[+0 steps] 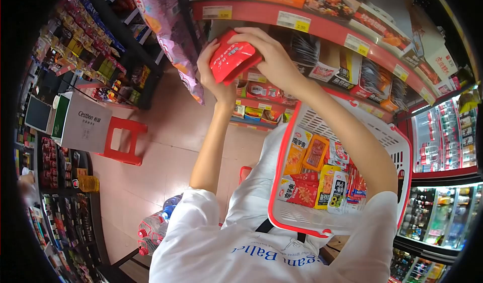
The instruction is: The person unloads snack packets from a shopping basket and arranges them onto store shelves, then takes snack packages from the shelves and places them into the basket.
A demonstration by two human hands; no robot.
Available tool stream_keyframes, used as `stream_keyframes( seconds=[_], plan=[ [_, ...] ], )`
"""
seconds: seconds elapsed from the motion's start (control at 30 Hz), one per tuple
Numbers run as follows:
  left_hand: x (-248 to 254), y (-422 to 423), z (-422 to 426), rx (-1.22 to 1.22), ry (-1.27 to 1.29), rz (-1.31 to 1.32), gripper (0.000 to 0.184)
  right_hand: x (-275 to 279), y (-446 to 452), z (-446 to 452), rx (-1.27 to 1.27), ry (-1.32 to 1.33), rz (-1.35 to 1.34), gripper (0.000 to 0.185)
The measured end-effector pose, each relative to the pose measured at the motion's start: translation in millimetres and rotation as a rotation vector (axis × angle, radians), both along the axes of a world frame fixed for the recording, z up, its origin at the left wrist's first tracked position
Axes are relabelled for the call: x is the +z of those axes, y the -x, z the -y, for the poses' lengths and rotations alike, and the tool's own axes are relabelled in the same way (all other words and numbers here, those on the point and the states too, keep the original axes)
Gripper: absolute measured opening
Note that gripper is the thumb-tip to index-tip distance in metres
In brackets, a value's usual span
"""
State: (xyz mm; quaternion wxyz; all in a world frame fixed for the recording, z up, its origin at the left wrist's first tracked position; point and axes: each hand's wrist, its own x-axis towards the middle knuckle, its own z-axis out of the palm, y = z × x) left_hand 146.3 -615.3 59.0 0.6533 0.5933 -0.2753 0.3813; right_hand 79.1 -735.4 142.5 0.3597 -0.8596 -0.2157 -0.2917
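Your left hand (pixel 206 67) and right hand (pixel 269 50) both grip the glossy red packet (pixel 230 57) between them; the white plastic basket with red rim (pixel 293 214) lies under your right forearm (pixel 336 118), the nearer arm

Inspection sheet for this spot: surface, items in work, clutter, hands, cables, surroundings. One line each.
Surface: red-edged shelf with boxed packs and price tags; tiled floor below.
Job's things: red packet held up in front of the shelf; red-rimmed basket with assorted snack packets inside.
Clutter: pink bag hanging beside the left hand; red stool next to a Cestbon carton; bottles near the floor.
Grippers: bare hands, left and right, both on the red packet; right forearm passes over the basket.
Cables: nothing seen near the hands.
Surroundings: stocked snack racks at left, lit drink coolers at right.
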Motion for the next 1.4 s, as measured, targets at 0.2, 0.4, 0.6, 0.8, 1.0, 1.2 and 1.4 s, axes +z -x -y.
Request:
stream_keyframes(
  seconds=[0.2, 0.4, 0.6, 0.8, 1.0, 1.2, 1.4],
  plan=[
    [-14.5, -41.5, 2.0, 0.064, -0.036, -0.003, 0.04, -9.2, -42.7, -2.6, 0.053, -0.186, -0.146, 0.053],
    [-13.9, -60.7, 2.3, 0.023, -0.153, -0.01, 0.047, -34.4, -70.3, 8.1, -0.006, -0.279, -0.302, 0.043],
    [-12.9, -72.1, 9.7, -0.101, -0.189, -0.122, 0.034, -48.1, -79.8, 23.9, -0.034, -0.557, -0.427, 0.044],
    [-21.7, -80.1, 7.4, -0.061, -0.318, -0.207, 0.029, -61.7, -93.9, 22.4, -0.194, -0.393, -0.398, 0.046],
    [-36.3, -84.6, 6.1, 0.022, -0.421, -0.31, 0.031, -75.5, -120.3, 24.2, -0.314, -0.328, -0.438, 0.047],
    [-32.8, -81.8, 15.1, 0.096, -0.367, -0.425, 0.056, -77.7, -122.9, 14.2, -0.493, -0.235, -0.276, 0.046],
    [-18.3, -72.7, 2.5, -0.077, -0.322, -0.479, 0.052, -62.8, -111.5, 4.3, -0.552, -0.164, -0.277, 0.04]
  ],
)
